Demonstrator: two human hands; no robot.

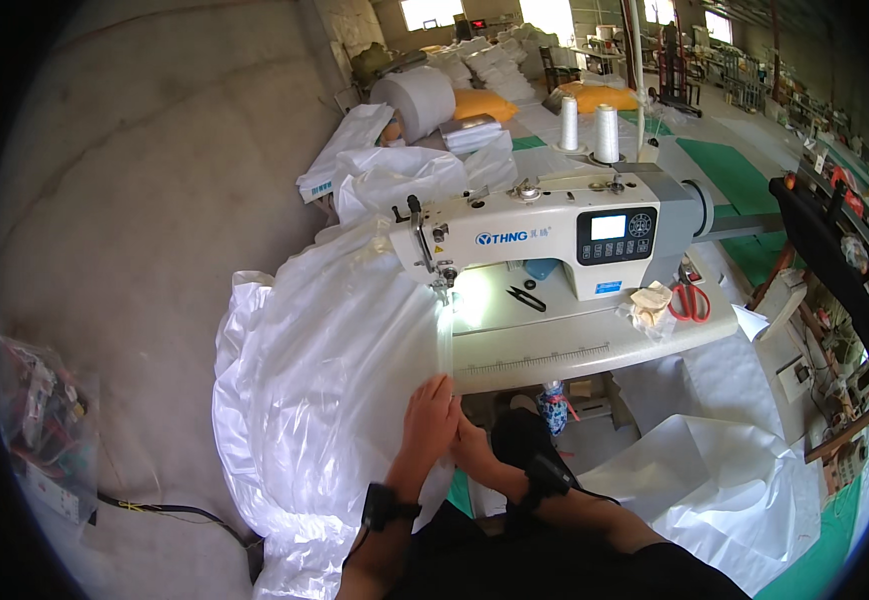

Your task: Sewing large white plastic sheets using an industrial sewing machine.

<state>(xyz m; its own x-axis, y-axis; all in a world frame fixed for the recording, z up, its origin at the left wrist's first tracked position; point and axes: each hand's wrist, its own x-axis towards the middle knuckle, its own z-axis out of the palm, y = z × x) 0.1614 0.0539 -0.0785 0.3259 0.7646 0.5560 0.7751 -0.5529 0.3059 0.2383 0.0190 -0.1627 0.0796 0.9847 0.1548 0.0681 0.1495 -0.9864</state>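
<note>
A large translucent white plastic sheet (320, 350) hangs in folds to the left of a white sewing machine (530, 235). Its right edge runs up in a straight strip to the lit needle area (447, 290). On that edge, just below the machine bed, my left hand (431, 415) is closed with its fingers together. My right hand (473, 450) is right beside it, closed at the same edge; its fingertips are partly hidden behind the left hand. Both wrists carry black straps.
On the machine bed (525, 335) lie black thread snips (527, 298), red-handled scissors (690, 302) and a beige scrap (652, 298). Two white thread cones (607, 135) stand behind. More white sheeting (715, 490) spreads at lower right. A wall (155, 200) rises at left.
</note>
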